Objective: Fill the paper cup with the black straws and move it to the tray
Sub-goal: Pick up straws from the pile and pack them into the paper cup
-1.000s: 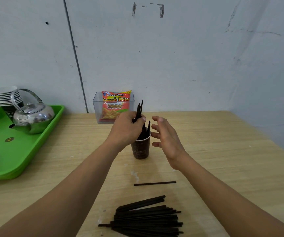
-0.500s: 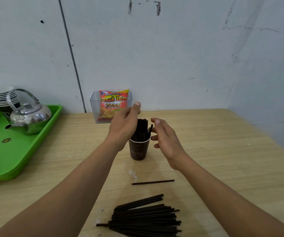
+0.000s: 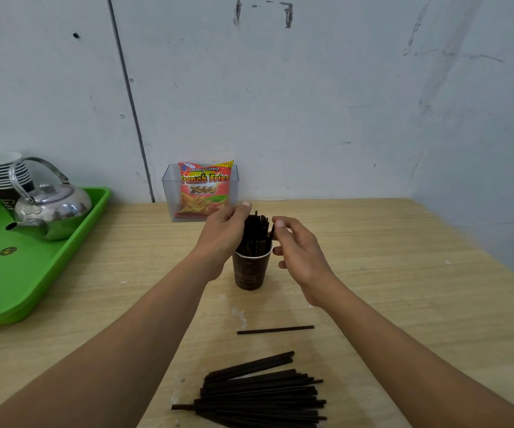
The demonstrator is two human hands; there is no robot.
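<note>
A dark brown paper cup [image 3: 250,272] stands upright in the middle of the wooden table, packed with a bundle of black straws [image 3: 255,230]. My left hand [image 3: 223,234] rests its spread fingers against the left side of that bundle. My right hand [image 3: 299,253] is on the cup's right, fingers apart, a fingertip touching one leaning straw. A pile of loose black straws [image 3: 262,396] lies near the front edge, and a single straw [image 3: 276,329] lies between pile and cup. The green tray [image 3: 33,279] sits at the left.
On the tray stand a metal kettle [image 3: 53,206] and a stack of paper cups [image 3: 0,171]. A clear plastic box [image 3: 169,196] holding a French fries snack bag [image 3: 204,189] stands against the wall behind the cup. The table's right edge runs diagonally at the right.
My left hand let go of the straws it held above the cup; they now stand in the cup. Both hands have closed in around the bundle.
</note>
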